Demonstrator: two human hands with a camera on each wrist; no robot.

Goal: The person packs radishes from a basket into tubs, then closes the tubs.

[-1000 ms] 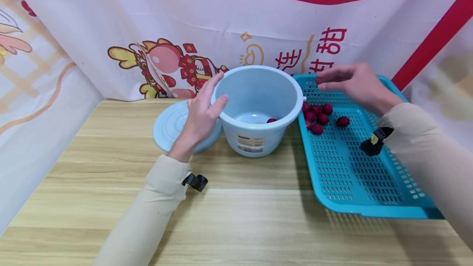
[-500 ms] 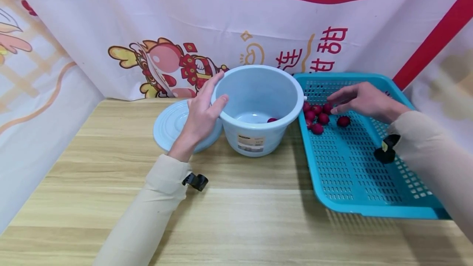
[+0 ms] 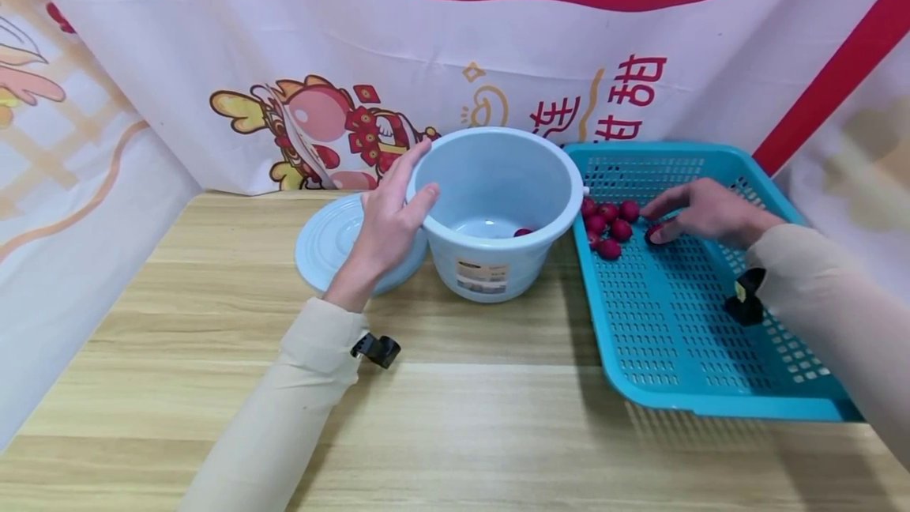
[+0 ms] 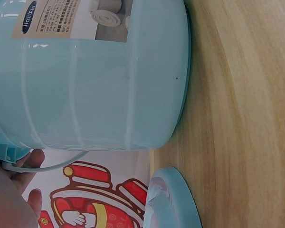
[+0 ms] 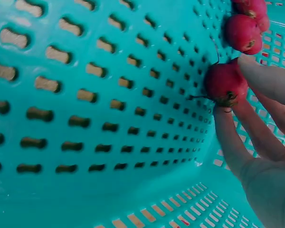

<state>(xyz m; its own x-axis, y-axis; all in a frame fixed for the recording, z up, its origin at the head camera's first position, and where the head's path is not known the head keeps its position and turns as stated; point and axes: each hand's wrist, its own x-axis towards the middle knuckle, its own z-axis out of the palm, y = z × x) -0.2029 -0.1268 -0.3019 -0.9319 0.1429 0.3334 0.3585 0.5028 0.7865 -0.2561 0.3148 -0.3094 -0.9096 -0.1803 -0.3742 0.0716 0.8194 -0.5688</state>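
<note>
While the left hand (image 3: 387, 224) is touching the left side of the pale blue bucket (image 3: 529, 267), its fingers and thumb are reaching out fairly straight along the rim, near the thin handle (image 4: 47, 168). The right hand (image 3: 714, 212) is working inside the turquoise basket (image 3: 654, 314), pinching one red radish (image 5: 223, 85) between thumb and fingertips; whether the radish is bearing on the basket's floor, I cannot tell. Just beside it, other radishes (image 3: 622, 230) are clustering at the end of the basket nearest the bucket, several of them touching. Inside the bucket, a red piece (image 3: 523, 232) is showing low down, mostly hidden by the near rim. A printed label (image 3: 482, 275) is facing forward on the bucket's wall. Left of the bucket, a round blue lid (image 3: 327, 243) is lying on the wooden table (image 3: 483, 433), partly covered by the left hand and wrist. Behind everything, a white and red printed cloth (image 3: 355, 22) is hanging, and pale sleeves (image 3: 263, 417) are covering both forearms.
</note>
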